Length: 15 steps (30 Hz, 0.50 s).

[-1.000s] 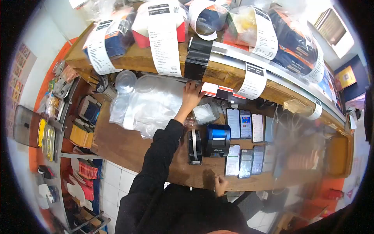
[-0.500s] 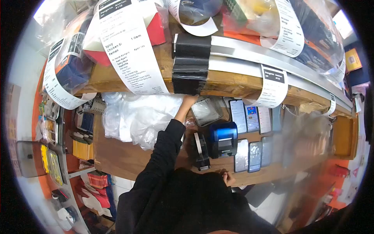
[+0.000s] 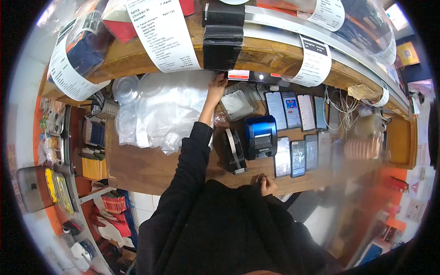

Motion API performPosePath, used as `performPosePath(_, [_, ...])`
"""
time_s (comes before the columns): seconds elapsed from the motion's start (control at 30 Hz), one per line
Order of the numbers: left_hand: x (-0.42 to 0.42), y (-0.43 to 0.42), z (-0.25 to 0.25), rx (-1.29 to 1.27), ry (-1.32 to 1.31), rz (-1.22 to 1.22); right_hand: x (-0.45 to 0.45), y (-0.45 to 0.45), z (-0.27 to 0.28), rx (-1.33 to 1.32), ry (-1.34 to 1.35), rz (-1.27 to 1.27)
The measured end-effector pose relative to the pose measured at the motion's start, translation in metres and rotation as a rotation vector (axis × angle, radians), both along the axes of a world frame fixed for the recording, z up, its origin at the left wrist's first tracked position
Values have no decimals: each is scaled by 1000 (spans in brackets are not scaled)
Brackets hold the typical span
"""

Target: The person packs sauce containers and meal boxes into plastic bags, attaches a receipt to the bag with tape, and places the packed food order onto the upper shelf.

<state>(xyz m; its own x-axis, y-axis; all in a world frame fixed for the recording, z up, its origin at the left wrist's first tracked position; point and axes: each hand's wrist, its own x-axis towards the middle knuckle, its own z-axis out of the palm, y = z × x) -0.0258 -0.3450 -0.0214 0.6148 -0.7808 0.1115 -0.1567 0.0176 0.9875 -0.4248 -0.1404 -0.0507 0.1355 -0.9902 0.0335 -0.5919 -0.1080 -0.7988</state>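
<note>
My left hand reaches forward to the underside of the wooden shelf, its fingertips at the left end of a tablet-like screen. The shelf partly covers that screen, and whether the fingers grip or only touch it is unclear. Beside this hand lie clear plastic bags on the left and a clear container with white contents on the right. My right hand rests at the table's front edge, fingers curled; anything inside them is too small to name. Closest to it are a blue and black receipt printer and a phone.
Above the table runs a wooden shelf with bagged orders and hanging receipts. A black tape dispenser-like device stands left of the printer. Several phones and tangled white cables lie to the right. Clear lids sit far left.
The view has tilted down, so the shelf appears higher and the screen beneath it now shows. My left hand stays reached forward, more of it visible; my right hand remains at the table edge.
</note>
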Motion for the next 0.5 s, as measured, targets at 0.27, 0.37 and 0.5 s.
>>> performPosePath(0.27, [-1, -11, 5, 29, 32, 46, 7, 0, 9, -25, 26, 42])
performPosePath(0.37, [5, -20, -2, 68, 44, 32, 7, -2, 13, -33, 19, 28])
performPosePath(0.5, [12, -23, -9, 157, -391, -23, 4, -4, 14, -77, 51, 93])
